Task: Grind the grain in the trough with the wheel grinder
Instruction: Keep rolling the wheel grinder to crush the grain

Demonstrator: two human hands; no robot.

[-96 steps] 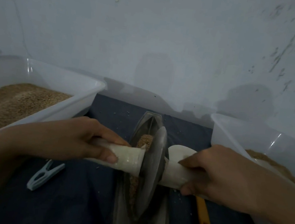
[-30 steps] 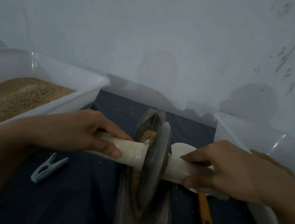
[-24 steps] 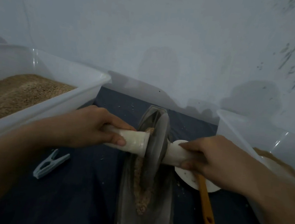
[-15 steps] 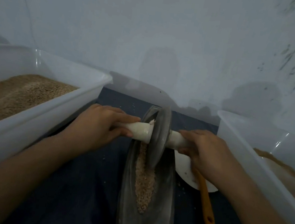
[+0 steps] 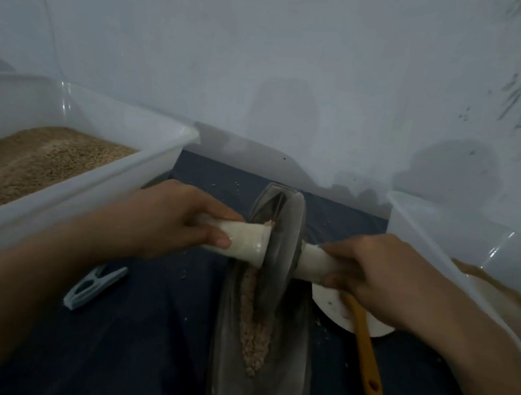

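Dark cloth (image 5: 149, 347), grain (image 5: 255, 334) in trough (image 5: 294, 365)

The trough (image 5: 262, 345) lies in the middle, the wheel grinder (image 5: 282, 249) standing in it over the grain (image 5: 256, 331). A bin (image 5: 67, 186) sits to its left, another bin (image 5: 462, 251) to its right. A clothes peg (image 5: 94, 285) lies left of the trough, a brush (image 5: 365, 348) right of it

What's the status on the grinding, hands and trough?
Both hands, left and right, grip the wheel grinder. Wheel in trough, grain nearside. Nothing blocking.
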